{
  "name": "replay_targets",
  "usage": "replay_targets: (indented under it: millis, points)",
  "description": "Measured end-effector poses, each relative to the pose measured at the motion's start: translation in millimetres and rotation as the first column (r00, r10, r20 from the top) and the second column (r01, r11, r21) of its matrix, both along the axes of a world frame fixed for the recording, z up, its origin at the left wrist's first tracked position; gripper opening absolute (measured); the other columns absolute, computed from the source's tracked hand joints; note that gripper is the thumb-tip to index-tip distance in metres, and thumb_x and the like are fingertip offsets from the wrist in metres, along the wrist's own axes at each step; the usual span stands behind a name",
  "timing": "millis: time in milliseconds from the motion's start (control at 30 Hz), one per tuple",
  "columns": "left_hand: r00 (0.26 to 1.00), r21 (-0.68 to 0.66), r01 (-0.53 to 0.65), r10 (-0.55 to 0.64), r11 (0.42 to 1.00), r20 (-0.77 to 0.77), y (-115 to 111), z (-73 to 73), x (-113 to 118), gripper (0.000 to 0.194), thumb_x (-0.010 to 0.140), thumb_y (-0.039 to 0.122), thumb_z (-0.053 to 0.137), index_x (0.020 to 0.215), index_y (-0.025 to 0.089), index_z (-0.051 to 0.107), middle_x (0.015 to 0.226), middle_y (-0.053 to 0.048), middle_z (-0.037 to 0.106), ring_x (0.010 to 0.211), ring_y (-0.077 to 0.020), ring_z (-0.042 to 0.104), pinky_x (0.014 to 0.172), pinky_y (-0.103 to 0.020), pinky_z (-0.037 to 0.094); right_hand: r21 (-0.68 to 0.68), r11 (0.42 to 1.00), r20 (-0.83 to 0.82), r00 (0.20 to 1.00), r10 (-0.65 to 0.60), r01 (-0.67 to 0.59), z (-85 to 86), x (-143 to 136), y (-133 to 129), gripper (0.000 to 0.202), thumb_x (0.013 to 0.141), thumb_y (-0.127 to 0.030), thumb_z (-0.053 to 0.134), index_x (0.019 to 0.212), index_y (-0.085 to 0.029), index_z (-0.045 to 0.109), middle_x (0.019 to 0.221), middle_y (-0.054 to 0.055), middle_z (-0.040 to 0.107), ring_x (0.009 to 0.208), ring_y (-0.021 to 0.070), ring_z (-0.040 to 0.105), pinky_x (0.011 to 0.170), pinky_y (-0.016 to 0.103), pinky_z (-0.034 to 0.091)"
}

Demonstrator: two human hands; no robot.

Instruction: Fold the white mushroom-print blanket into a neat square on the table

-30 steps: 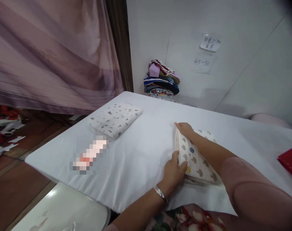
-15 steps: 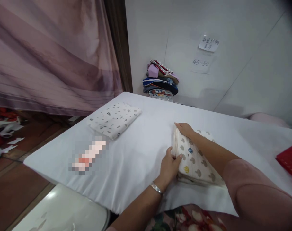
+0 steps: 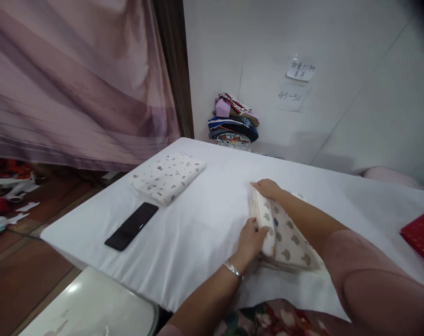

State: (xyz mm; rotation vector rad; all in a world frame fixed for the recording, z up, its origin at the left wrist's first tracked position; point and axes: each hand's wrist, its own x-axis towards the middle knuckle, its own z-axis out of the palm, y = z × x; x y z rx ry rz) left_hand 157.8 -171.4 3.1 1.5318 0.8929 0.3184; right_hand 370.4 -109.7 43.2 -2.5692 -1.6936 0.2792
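Observation:
A folded cream cloth (image 3: pixel 290 240) printed with grey-brown mushroom-like shapes lies in layers at the right of the table, its left edge bent up along a crease. My left hand (image 3: pixel 252 239) grips that edge at the near side, thumb on top and fingers partly hidden behind the layers. At the far left corner, my right hand (image 3: pixel 267 187) holds the same cloth, its fingertips closed over the edge. My right forearm crosses above the cloth and covers part of it.
Another folded white printed cloth (image 3: pixel 170 177) lies at the table's left, with a black phone (image 3: pixel 132 226) nearer me. The white-covered table (image 3: pixel 198 252) meets a wall, where a stack of folded fabrics (image 3: pixel 234 123) stands. A red object (image 3: pixel 421 235) sits at the right edge.
The cloth's left edge has turned up and inward, and a crease now runs along it. Both hands keep their hold at nearly the same places. The view has shifted slightly.

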Motion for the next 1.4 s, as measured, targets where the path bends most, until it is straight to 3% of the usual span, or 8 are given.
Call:
replay_targets:
  millis: [100, 300, 467, 633, 833, 1167, 1267, 1400]
  points:
    - [0.997, 0.115, 0.024, -0.016, 0.993, -0.072, 6, -1.1, -8, 0.051, 0.076, 0.041, 0.057, 0.120, 0.016, 0.052, 0.097, -0.008, 0.067, 0.086, -0.0206, 0.061, 0.075, -0.029, 0.044, 0.027, 1.000, 0.008, 1.000, -0.015, 0.015, -10.7, -3, 0, 0.061, 0.090, -0.058, 0.024, 0.073, -0.016, 0.066, 0.088, 0.014, 0.068, 0.083, 0.0237, 0.059, 0.066, 0.029, 0.037]
    - [0.992, 0.276, 0.046, -0.011, 0.960, -0.128, 20, 6.0, -9, 0.050, 0.080, 0.051, 0.049, 0.119, 0.020, 0.054, 0.091, -0.007, 0.067, 0.085, -0.0217, 0.061, 0.075, -0.030, 0.043, 0.276, 0.958, -0.140, 0.990, -0.036, 0.074, -17.6, 2, -9, 0.063, 0.089, -0.061, 0.017, 0.053, -0.019, 0.047, 0.055, 0.003, 0.055, 0.057, 0.0155, 0.049, 0.056, 0.025, 0.031]
    - [0.994, 0.287, -0.015, 0.045, 0.958, -0.097, 45, 8.8, 17, 0.064, 0.076, 0.051, 0.055, 0.129, 0.016, 0.044, 0.123, -0.012, 0.056, 0.107, -0.0242, 0.055, 0.089, -0.031, 0.038, 0.386, 0.915, -0.210, 0.977, -0.037, 0.118, -21.1, 3, -11, 0.059, 0.087, -0.063, 0.022, 0.049, -0.020, 0.036, 0.047, -0.001, 0.042, 0.050, 0.0126, 0.040, 0.052, 0.025, 0.028]
    - [0.993, 0.298, 0.034, 0.002, 0.954, -0.119, 55, 12.9, 38, 0.067, 0.078, 0.050, 0.053, 0.133, 0.015, 0.039, 0.116, -0.011, 0.061, 0.102, -0.0237, 0.057, 0.084, -0.031, 0.041, 0.439, 0.886, -0.271, 0.962, -0.029, 0.150, -15.6, 4, -13, 0.058, 0.086, -0.064, 0.025, 0.048, -0.020, 0.031, 0.045, -0.002, 0.036, 0.047, 0.0111, 0.035, 0.050, 0.025, 0.027]
    - [0.988, 0.462, 0.022, 0.053, 0.886, -0.148, 51, 17.5, 43, 0.047, 0.076, 0.045, 0.055, 0.115, 0.018, 0.055, 0.109, -0.010, 0.063, 0.104, -0.0249, 0.055, 0.084, -0.031, 0.041, 0.449, 0.876, -0.337, 0.941, -0.019, 0.179, -4.4, 6, -15, 0.057, 0.083, -0.067, 0.028, 0.050, -0.021, 0.028, 0.046, -0.003, 0.030, 0.048, 0.0106, 0.030, 0.049, 0.026, 0.025]
    - [0.990, 0.263, 0.039, -0.001, 0.964, -0.141, 55, 16.4, 46, 0.043, 0.076, 0.049, 0.054, 0.104, 0.017, 0.059, 0.099, -0.007, 0.067, 0.088, -0.0211, 0.062, 0.071, -0.027, 0.044, 0.420, 0.901, -0.207, 0.978, -0.019, 0.106, -13.8, 1, -8, 0.058, 0.087, -0.062, 0.024, 0.048, -0.020, 0.033, 0.046, -0.001, 0.039, 0.049, 0.0117, 0.035, 0.051, 0.026, 0.024]
    - [0.990, 0.136, 0.090, -0.074, 0.987, -0.116, 57, 15.6, 42, 0.041, 0.076, 0.050, 0.052, 0.096, 0.016, 0.062, 0.096, -0.007, 0.068, 0.084, -0.0205, 0.063, 0.068, -0.026, 0.045, 0.391, 0.914, -0.180, 0.983, -0.041, 0.110, -11.0, 1, -8, 0.061, 0.087, -0.063, 0.021, 0.048, -0.020, 0.037, 0.046, -0.001, 0.041, 0.049, 0.0120, 0.037, 0.051, 0.026, 0.024]
    - [0.984, 0.122, 0.132, -0.115, 0.984, -0.135, 53, 14.0, 33, 0.036, 0.074, 0.048, 0.056, 0.086, 0.016, 0.064, 0.089, -0.007, 0.069, 0.079, -0.0208, 0.063, 0.067, -0.027, 0.046, 0.294, 0.953, -0.133, 0.991, -0.029, 0.067, -1.3, 1, -8, 0.066, 0.088, -0.064, 0.018, 0.049, -0.018, 0.046, 0.052, 0.003, 0.052, 0.052, 0.0136, 0.044, 0.053, 0.025, 0.027]
